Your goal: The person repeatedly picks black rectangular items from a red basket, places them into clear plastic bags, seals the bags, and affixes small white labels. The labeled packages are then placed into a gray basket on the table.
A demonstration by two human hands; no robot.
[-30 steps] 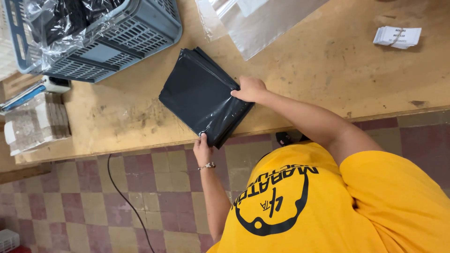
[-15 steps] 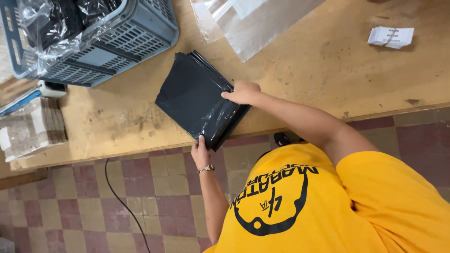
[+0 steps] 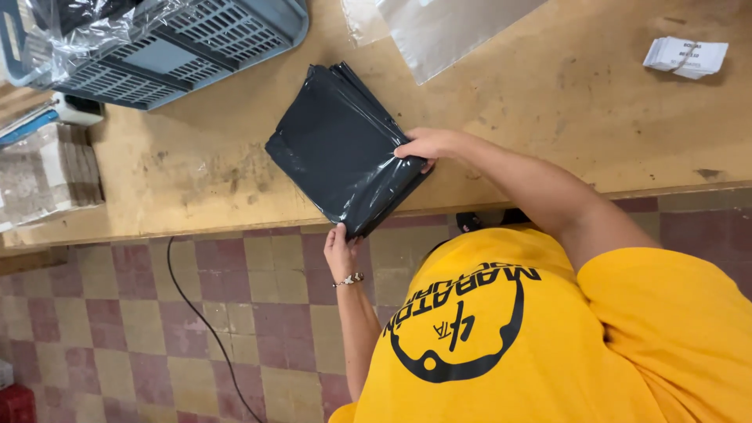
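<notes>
Spreading across the upper half of the frame, a worn wooden workbench (image 3: 548,117) carries the work, its front edge running above a checkered red-and-tan tile floor (image 3: 117,329). A person in a yellow shirt (image 3: 595,345) with a round black emblem fills the lower right.

A flat stack of black plastic bags (image 3: 333,145) lies tilted at the centre of the frame, its lower corner hanging just past the bench edge. At upper left sits a blue-grey slatted plastic crate (image 3: 211,39), with crumpled clear film (image 3: 94,23) spilling over its rim. A clear plastic sheet (image 3: 439,31) lies at top centre, well apart from the crate. At the left edge rests a bundle of printed paper wrapped in clear plastic (image 3: 47,176).

The right hand (image 3: 427,145) lies on the right edge of the black stack, fingers curled and pressed to the plastic; whether it pinches a layer cannot be told. The left hand (image 3: 341,251), a beaded bracelet (image 3: 350,279) at its wrist, reaches up from below the bench edge and grips the overhanging lower corner of the stack.

A small bundle of white labels (image 3: 685,56) lies at upper right. A thin black cable (image 3: 205,329) trails across the floor at lower left.
</notes>
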